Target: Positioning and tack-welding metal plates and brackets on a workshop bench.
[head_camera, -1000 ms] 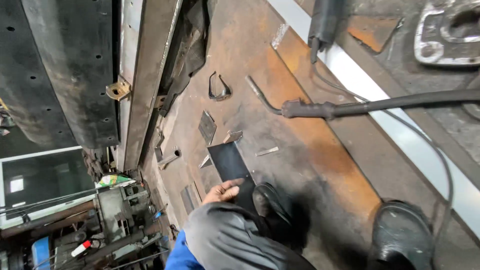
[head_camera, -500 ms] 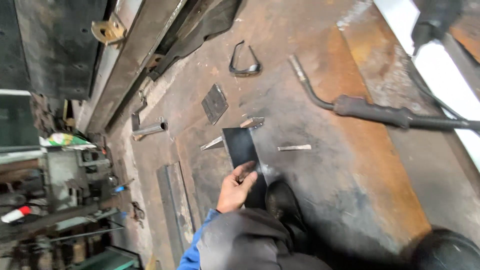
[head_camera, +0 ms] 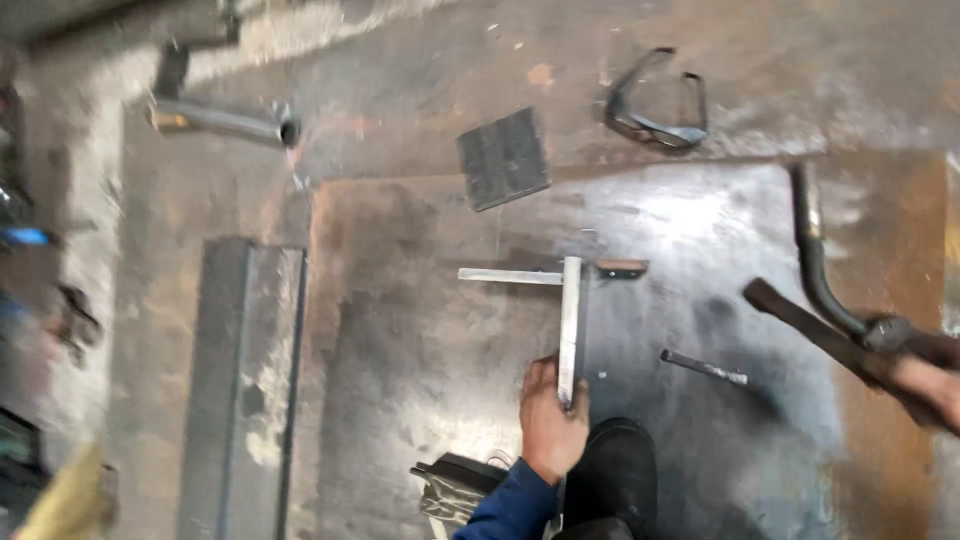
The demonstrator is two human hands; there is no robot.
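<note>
The far left of my view is motion-blurred and unreadable. A grey steel bar [head_camera: 245, 390] lies flat on the floor. Left hand [head_camera: 550, 420]: fingers [head_camera: 578, 404] closed around the lower end of a metal plate [head_camera: 570, 325] standing on edge on the rusty floor plate [head_camera: 420, 330]. Right hand [head_camera: 925, 385], cut off by the frame edge, grips a dark hammer handle [head_camera: 800, 322]; finger closure I cannot tell.
</note>
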